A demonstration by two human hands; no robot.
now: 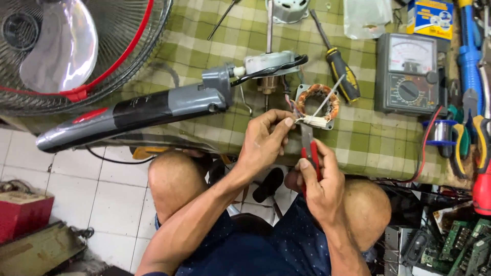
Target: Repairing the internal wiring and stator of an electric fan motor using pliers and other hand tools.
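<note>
At the far left, a fan head with a wire guard [102, 46] and a translucent blade [66, 43] overhangs the corner of a table covered in green checked cloth [204, 36]. Below it a grey, black and red fan column [138, 110] lies slanting across the table edge, its top joined to the metal motor bracket [268, 64].

Near the middle, the left hand [263, 143] pinches the white-taped wire bundle [313, 121] at the lower edge of the motor stator [318, 102], a ring of copper winding in a square steel frame, which lies flat on the cloth near the table edge. The fingers are closed on the bundle.

Just to the right, the right hand [319, 186] is clenched around the red handles of a pair of pliers [308, 148], whose nose points up to the same taped bundle and touches it.

Beyond the stator lies a screwdriver with a black and yellow handle [341, 71], then an analogue multimeter [409, 74] with a dial and needle face. At the far right edge are blue-handled tools [469, 56], a solder spool [440, 132] and more pliers [481, 143]. Circuit boards [463, 245] sit on the floor below.
</note>
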